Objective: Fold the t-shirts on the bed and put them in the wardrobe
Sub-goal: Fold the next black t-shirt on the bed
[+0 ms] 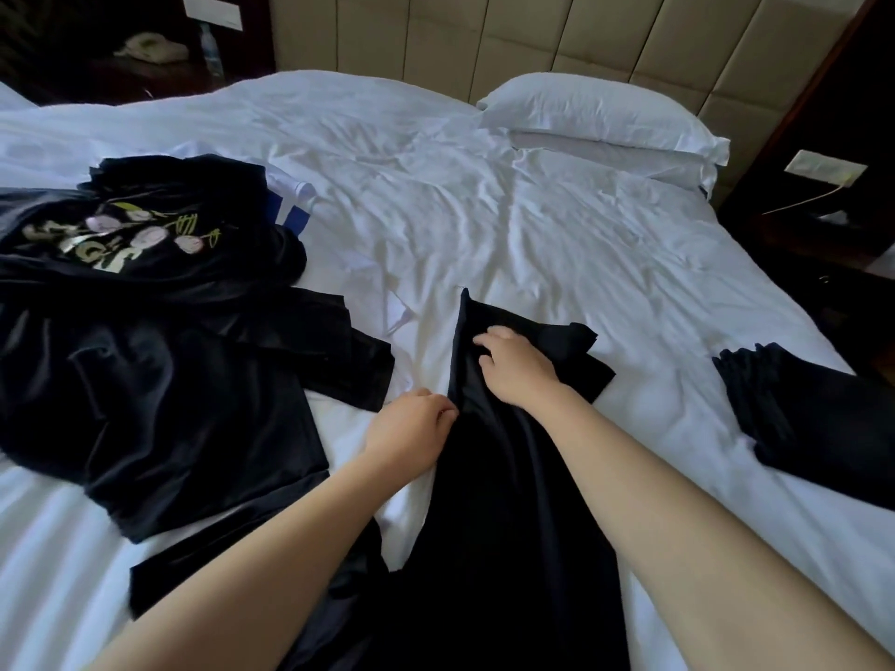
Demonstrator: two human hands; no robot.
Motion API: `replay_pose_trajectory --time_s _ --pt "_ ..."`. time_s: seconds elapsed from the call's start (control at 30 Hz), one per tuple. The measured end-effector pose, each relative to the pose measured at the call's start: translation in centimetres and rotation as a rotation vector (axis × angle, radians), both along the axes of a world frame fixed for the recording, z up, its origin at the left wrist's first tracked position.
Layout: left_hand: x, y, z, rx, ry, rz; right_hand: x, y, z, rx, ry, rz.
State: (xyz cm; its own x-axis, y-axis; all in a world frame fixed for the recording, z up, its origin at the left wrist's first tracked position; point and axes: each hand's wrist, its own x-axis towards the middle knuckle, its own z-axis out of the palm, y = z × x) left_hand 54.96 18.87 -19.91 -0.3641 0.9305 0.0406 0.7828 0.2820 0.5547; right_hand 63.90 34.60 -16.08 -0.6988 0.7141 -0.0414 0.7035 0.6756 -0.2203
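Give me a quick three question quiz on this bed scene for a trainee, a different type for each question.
1. True or false: the pillow lies on the folded shirt.
2. At the middle shirt, which hand is nearer the pillow? A left hand; B right hand; C both alike.
3. Fill in: the printed shirt lies on the person's ____ side.
Key: 1 false; 2 B; 3 left.
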Motion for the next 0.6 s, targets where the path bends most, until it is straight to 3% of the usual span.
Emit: replay_pose_trajectory --time_s 0.2,0.43,0.6 --pt "0.1 -5.0 2.9 -0.098 0.021 -0.112 4.5 -6.7 2.1 -0.083 -0.072 -0.002" --pt "-0.9 -15.8 5.5 -0.021 0.106 0.062 7.8 -17.8 3.2 -0.121 0.076 0.071" --pt "-1.8 -21.7 4.7 -0.118 0.156 0.149 8.6 -24.3 2.8 -0.122 0.163 0.124"
